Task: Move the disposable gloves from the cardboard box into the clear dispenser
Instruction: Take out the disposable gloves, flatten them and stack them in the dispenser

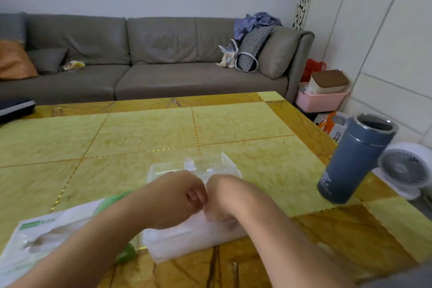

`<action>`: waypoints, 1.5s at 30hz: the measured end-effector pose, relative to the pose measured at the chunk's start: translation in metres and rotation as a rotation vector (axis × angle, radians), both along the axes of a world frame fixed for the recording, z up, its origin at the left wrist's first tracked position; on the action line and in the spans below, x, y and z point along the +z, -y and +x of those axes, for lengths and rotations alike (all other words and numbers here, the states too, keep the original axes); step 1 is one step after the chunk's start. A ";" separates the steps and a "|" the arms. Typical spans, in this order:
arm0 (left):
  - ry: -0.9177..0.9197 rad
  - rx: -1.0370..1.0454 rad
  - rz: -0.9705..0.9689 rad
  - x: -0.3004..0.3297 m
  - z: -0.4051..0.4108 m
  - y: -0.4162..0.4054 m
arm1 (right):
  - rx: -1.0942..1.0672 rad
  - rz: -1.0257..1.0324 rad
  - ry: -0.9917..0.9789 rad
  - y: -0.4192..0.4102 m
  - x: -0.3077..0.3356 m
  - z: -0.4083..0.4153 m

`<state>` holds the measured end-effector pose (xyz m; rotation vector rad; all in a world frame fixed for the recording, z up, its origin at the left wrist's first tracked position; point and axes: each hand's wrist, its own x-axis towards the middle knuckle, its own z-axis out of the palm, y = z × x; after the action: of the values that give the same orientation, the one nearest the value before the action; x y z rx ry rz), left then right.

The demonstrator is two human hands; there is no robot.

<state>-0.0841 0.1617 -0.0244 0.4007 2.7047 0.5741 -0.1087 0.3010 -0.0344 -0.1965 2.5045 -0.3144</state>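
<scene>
Both hands meet over the stack of gloves point(187, 238) on the bench point(140, 133). The left hand point(177, 199) and right hand point(222, 203) curl, fingers hidden; I cannot tell their hold. The clear dispenser point(210, 166) sits just behind, the cardboard box point(46, 238) left, print blurred. A blue flask point(355, 159) stands right.

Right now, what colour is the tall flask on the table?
Dark blue flask, silver rim; head view.
</scene>
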 end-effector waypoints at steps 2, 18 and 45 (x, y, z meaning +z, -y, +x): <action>0.074 -0.003 -0.005 0.000 0.004 -0.004 | 0.114 0.017 0.080 0.002 0.002 -0.003; 0.349 0.065 -0.403 -0.025 -0.010 -0.023 | 0.106 0.231 0.016 0.006 -0.001 0.002; 0.299 0.155 -0.336 -0.018 -0.003 -0.029 | -0.051 0.180 -0.022 0.006 -0.001 0.008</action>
<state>-0.0873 0.1910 -0.0422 0.0147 2.4888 0.1897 -0.1007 0.2949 -0.0359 -0.0643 2.5456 -0.1068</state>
